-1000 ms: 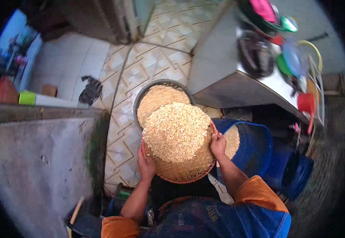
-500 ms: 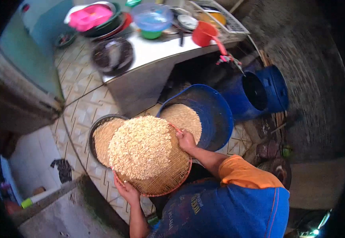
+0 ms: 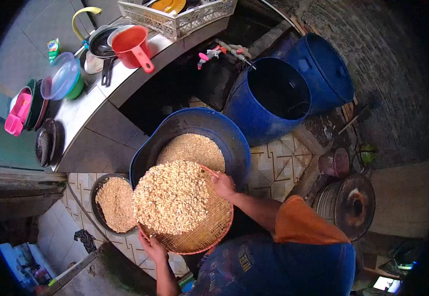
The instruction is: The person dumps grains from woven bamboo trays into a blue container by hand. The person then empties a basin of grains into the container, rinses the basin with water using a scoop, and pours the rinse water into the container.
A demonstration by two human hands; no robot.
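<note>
A round woven bamboo tray (image 3: pixel 209 229) with a red rim is held between my two hands. Pale split beans (image 3: pixel 170 197) are heaped over its far left part. My left hand (image 3: pixel 154 248) grips the near left rim, and my right hand (image 3: pixel 223 186) is closed on the right rim. Just beyond, a wide blue tub (image 3: pixel 236 148) holds more pale beans (image 3: pixel 192 150); the tray overlaps its near edge. To the left, a dark basin (image 3: pixel 97 209) on the floor is filled with similar, finer-looking material (image 3: pixel 117 204).
Two blue barrels (image 3: pixel 236 106) (image 3: pixel 345 86) stand at the far right, near a tap (image 3: pixel 209 56). A tiled counter (image 3: pixel 89 106) carries a red dipper (image 3: pixel 131 47), bowls and a white crate (image 3: pixel 177 24). A round metal object (image 3: pixel 357 202) lies right of my arm.
The view has swung to the right. The tray has shifted from overlapping the dark basin towards the blue tub. Both hands keep their hold on its rim.
</note>
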